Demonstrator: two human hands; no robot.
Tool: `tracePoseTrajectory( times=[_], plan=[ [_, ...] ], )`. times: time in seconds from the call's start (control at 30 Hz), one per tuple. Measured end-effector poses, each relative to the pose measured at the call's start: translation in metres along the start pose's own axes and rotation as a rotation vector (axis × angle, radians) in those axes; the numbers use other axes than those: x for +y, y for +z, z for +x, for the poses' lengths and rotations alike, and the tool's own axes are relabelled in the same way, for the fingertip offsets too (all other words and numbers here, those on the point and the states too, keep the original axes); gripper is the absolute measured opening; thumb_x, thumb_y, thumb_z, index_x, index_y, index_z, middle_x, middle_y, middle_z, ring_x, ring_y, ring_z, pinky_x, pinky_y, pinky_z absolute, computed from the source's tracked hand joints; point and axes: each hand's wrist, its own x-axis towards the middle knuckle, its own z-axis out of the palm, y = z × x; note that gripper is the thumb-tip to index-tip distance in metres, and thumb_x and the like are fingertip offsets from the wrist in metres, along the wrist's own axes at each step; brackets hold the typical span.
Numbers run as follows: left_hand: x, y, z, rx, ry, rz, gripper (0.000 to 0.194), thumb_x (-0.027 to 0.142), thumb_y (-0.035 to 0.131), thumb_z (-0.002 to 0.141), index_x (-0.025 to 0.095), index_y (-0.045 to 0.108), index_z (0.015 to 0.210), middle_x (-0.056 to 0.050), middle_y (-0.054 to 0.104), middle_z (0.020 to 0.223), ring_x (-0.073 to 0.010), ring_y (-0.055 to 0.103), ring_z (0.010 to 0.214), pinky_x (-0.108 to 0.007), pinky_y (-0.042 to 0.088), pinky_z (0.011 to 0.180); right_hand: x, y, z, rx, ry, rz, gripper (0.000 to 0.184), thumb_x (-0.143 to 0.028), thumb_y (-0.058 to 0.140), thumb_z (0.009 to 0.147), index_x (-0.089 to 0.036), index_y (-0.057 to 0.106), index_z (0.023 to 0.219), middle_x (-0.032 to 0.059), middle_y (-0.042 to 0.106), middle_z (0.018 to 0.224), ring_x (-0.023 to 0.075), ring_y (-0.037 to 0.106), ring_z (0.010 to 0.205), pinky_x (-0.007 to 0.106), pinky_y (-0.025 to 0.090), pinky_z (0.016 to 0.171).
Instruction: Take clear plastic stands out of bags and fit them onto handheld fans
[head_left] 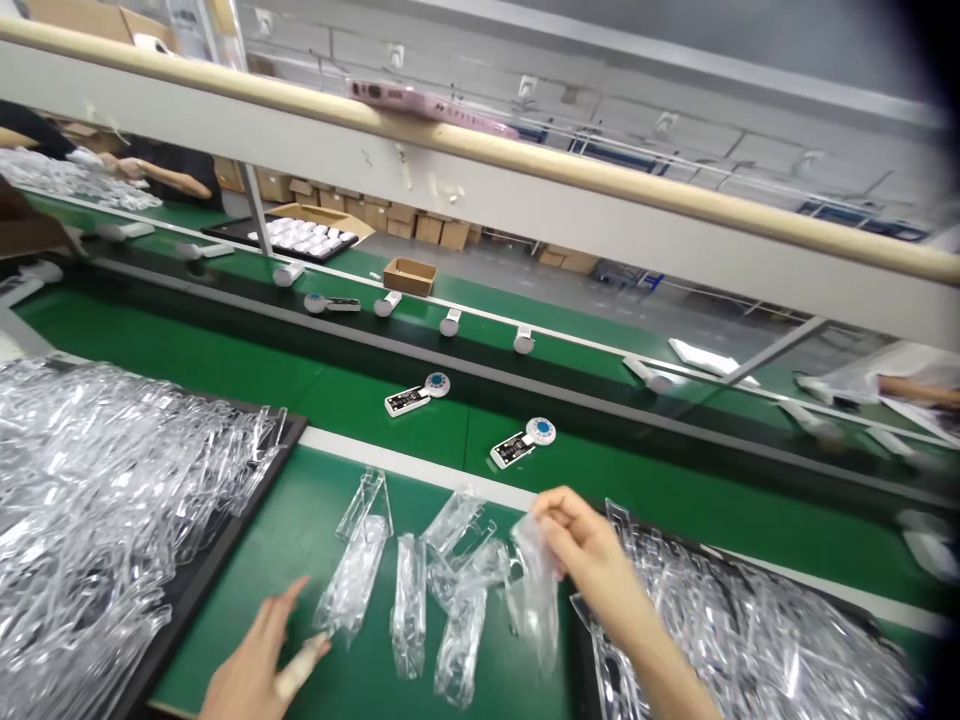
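Observation:
My right hand (589,560) pinches the top of a clear plastic bag (536,600), which hangs down over the green bench (300,530). Fingers apart, my left hand (259,655) holds nothing; a pale covering wraps its thumb. Just beyond that thumb lies a bagged clear plastic part (358,575), with a bare clear plastic frame (367,500) at its far end. Between my hands are more bagged clear parts, among them a narrow one (409,605) and another (460,640). Whatever is inside the bag in my right hand is hard to make out.
Black trays heaped with clear plastic parts flank me, one left (127,530) and one right (750,620). White devices with round heads (523,440) lie on the green conveyor (337,400) ahead. A small cardboard box (409,276) stands beyond. Another person's arms (172,178) show far left.

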Motion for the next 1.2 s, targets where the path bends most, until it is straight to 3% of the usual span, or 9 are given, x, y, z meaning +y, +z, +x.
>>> tracePoseTrajectory(
  times=[0.17,0.3,0.4,0.67,0.8,0.97,1.03,1.13,1.2],
  plan=[
    [0.007,0.038,0.033,-0.020,0.140,0.134,0.037,0.030,0.033,0.085,0.027,0.056,0.113,-0.003,0.063,0.109,-0.0201,0.063,0.090,-0.026,0.046,0.069,0.057,0.067,0.023,-0.291,-0.146,-0.833,0.029,-0.015,0.042,0.086,-0.021,0.052,0.113,0.0021,0.065,0.073,0.0180,0.062,0.067,0.026,0.040,0.062],
    [0.007,0.034,0.034,0.101,0.160,-0.031,0.027,0.034,0.043,0.082,0.028,0.066,0.094,-0.001,0.067,0.099,-0.0190,0.064,0.087,-0.022,0.045,0.070,0.082,0.104,0.039,-0.399,-0.172,-0.949,0.036,0.002,0.048,0.076,-0.017,0.058,0.105,0.0096,0.069,0.082,0.0228,0.066,0.076,0.030,0.041,0.069],
    [0.025,0.014,0.029,0.188,0.144,-0.105,0.021,0.037,0.051,0.078,0.028,0.070,0.084,-0.001,0.066,0.098,-0.0185,0.063,0.083,-0.020,0.043,0.066,0.077,0.103,0.047,-0.385,-0.181,-0.945,0.027,0.001,0.044,0.079,-0.014,0.063,0.091,0.0112,0.068,0.085,0.0226,0.065,0.080,0.029,0.041,0.070],
    [0.094,-0.048,0.036,0.079,0.103,-0.503,0.027,0.044,0.064,0.069,0.018,0.069,0.070,-0.005,0.061,0.077,-0.0196,0.055,0.072,-0.023,0.042,0.064,0.014,0.050,0.025,-0.215,-0.181,-0.357,0.027,-0.030,0.042,0.090,-0.022,0.067,0.083,0.0016,0.067,0.085,0.0162,0.060,0.079,0.025,0.041,0.073],
    [0.108,-0.057,0.039,0.021,-0.023,-0.798,0.029,0.044,0.069,0.067,0.016,0.065,0.072,-0.001,0.059,0.073,-0.0127,0.049,0.061,-0.022,0.042,0.060,-0.009,0.040,0.003,-0.312,-0.141,-0.134,0.026,-0.033,0.047,0.087,-0.022,0.064,0.070,0.0007,0.056,0.074,0.0152,0.053,0.070,0.027,0.038,0.065],
    [0.103,-0.043,0.041,0.003,-0.129,-1.331,0.022,0.029,0.075,0.064,0.014,0.064,0.076,-0.003,0.058,0.078,-0.0136,0.054,0.067,-0.022,0.049,0.054,-0.001,0.052,0.000,-0.312,0.012,0.234,0.023,-0.034,0.059,0.073,-0.018,0.053,0.058,0.0021,0.056,0.080,0.0142,0.051,0.070,0.025,0.037,0.062],
    [0.099,-0.038,0.042,0.024,-0.236,-1.452,0.018,0.017,0.075,0.062,0.014,0.064,0.076,-0.002,0.060,0.077,-0.0132,0.056,0.067,-0.022,0.051,0.054,0.004,0.063,0.002,-0.295,0.100,0.358,0.017,-0.035,0.062,0.070,-0.019,0.057,0.072,-0.0023,0.052,0.069,0.0113,0.046,0.061,0.023,0.035,0.057],
    [0.096,-0.034,0.041,0.004,-0.291,-1.533,0.014,0.010,0.072,0.065,0.015,0.064,0.075,0.000,0.062,0.077,-0.0124,0.058,0.066,-0.024,0.054,0.056,0.005,0.081,0.004,-0.322,0.183,0.458,0.044,-0.032,0.066,0.066,-0.021,0.055,0.107,-0.0072,0.048,0.063,0.0083,0.039,0.052,0.020,0.030,0.051],
    [0.096,-0.032,0.039,-0.013,-0.255,-1.556,0.013,0.010,0.070,0.068,0.016,0.064,0.076,0.000,0.063,0.078,-0.0121,0.059,0.067,-0.024,0.055,0.058,0.002,0.091,0.006,-0.348,0.183,0.428,0.040,-0.033,0.066,0.064,-0.020,0.059,0.101,-0.0065,0.049,0.061,0.0085,0.040,0.052,0.021,0.030,0.050]
  ],
)
